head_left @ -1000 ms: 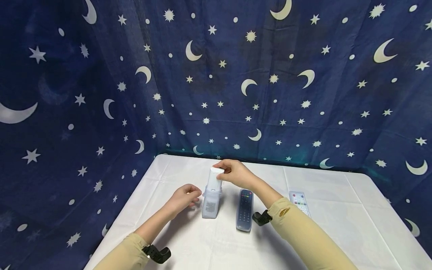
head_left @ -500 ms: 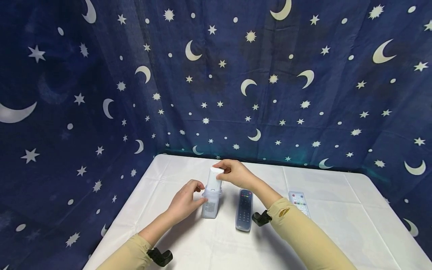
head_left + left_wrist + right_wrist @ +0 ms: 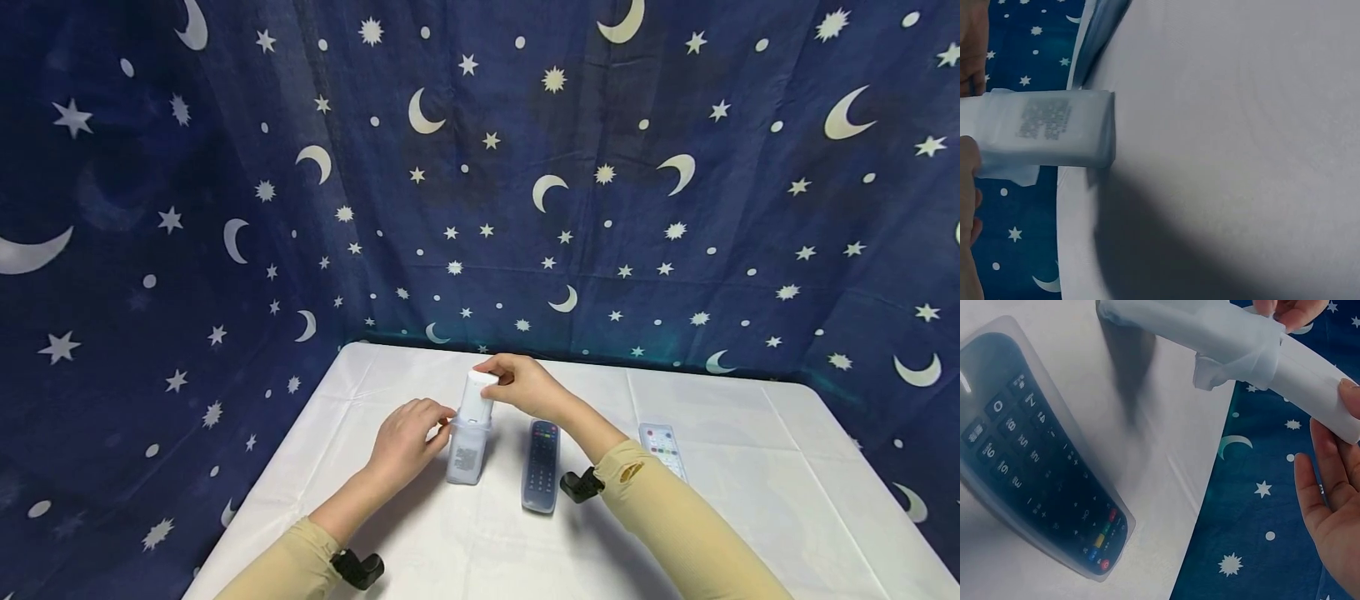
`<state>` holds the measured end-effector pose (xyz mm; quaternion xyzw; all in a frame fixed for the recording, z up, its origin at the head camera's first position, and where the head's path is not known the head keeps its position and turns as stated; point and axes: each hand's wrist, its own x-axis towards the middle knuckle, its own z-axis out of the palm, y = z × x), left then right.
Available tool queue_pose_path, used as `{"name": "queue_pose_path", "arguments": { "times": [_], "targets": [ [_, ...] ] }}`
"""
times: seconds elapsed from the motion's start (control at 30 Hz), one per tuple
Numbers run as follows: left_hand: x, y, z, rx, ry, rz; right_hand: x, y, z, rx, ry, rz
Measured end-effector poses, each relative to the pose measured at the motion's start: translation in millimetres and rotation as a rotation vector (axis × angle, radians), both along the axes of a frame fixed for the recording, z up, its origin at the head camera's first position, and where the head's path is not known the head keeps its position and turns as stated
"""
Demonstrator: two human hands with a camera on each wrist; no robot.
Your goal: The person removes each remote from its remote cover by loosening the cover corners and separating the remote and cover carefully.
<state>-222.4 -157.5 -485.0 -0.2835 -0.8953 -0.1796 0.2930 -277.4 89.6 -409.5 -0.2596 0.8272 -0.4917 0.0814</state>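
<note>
A white remote control [image 3: 476,398] stands upright on the table, its lower part inside a translucent protective sleeve [image 3: 466,460] whose upper edge is folded outward. My right hand [image 3: 525,387] pinches the top end of the remote between thumb and fingers. On the other side, my left hand [image 3: 405,437] pinches the sleeve's folded edge with thumb and forefinger. The right wrist view shows that folded edge [image 3: 1266,356] around the remote's middle. A label with dark print [image 3: 1045,119] shows through the sleeve in the left wrist view.
A dark remote control [image 3: 541,467] in a clear sleeve lies just right of the upright one. Farther right, a white remote [image 3: 663,448] with coloured buttons lies partly behind the right forearm. The white-covered table [image 3: 735,500] ends at a blue star-patterned curtain [image 3: 637,250].
My left hand has moved right to the sleeve; its thumb and fingers spread, then closed at the sleeve's folded edge. The right hand has kept its hold on the remote's top.
</note>
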Motion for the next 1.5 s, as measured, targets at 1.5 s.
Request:
{"name": "queue_pose_path", "arguments": {
  "times": [1.5],
  "targets": [
    [3.2, 7, -1.6, 0.030, -0.046, -0.049, -3.8, -2, -8.0, 0.044, 0.021, -0.035]
  ]
}}
